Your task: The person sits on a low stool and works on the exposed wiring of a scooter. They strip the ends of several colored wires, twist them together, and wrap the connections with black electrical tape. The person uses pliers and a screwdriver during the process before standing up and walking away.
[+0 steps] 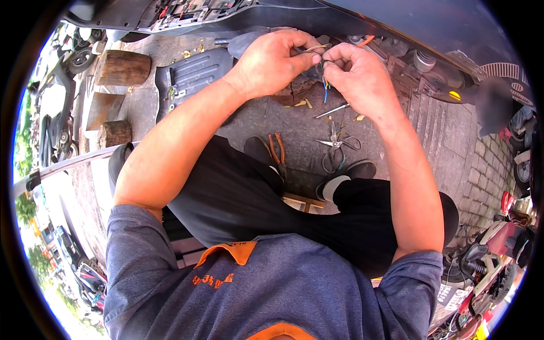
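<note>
My left hand (275, 63) and my right hand (362, 79) meet close together at the top middle, in front of a dark vehicle body (283, 20). The fingers of each are pinched on thin wires (326, 84); a blue, a yellowish and a darker strand show. Their exact joining point is hidden by the fingertips. Below the hands, on the ground, lie a pair of scissors (335, 144) with the blades spread and a slim pointed metal tool (331, 111). Orange-handled pliers (277, 149) rest by my left shoe (258, 148).
A dark ribbed plastic panel (195, 76) lies left of the hands. Wooden blocks (123, 68) stand farther left. Parked scooters (56, 110) line the left side, and a motorbike (481, 260) is at the lower right. Small yellow scraps (303, 104) dot the ground.
</note>
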The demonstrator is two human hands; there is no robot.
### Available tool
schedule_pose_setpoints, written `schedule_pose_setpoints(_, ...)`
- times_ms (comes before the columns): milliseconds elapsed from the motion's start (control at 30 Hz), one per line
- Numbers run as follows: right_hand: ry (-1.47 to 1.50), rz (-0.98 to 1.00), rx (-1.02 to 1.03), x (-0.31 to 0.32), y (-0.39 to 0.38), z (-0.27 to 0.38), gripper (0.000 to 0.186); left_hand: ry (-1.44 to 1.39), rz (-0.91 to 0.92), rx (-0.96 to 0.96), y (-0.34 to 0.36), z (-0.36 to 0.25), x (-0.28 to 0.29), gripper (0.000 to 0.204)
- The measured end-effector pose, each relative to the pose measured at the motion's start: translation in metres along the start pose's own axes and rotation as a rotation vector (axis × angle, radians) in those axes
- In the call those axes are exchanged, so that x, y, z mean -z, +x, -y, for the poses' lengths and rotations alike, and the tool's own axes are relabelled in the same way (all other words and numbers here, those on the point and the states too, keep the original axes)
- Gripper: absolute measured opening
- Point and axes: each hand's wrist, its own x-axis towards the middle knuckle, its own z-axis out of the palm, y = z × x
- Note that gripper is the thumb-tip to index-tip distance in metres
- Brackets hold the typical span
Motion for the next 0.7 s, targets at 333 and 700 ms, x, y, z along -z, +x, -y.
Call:
schedule_pose_setpoints(333, -0.092, -0.072, 0.059, 0.003, -0.008, 0.015, 0.016, -0.259, 0.119, 0.21, 0.007, 0.006, 0.0, 0.024)
schedule_pose_setpoints(700, -0.304, -0.195, 0.172, -0.007, -0.019, 0.025, 0.016, -0.73, 0.101, 0.485, 0.011, 0.008, -0.007, 0.019)
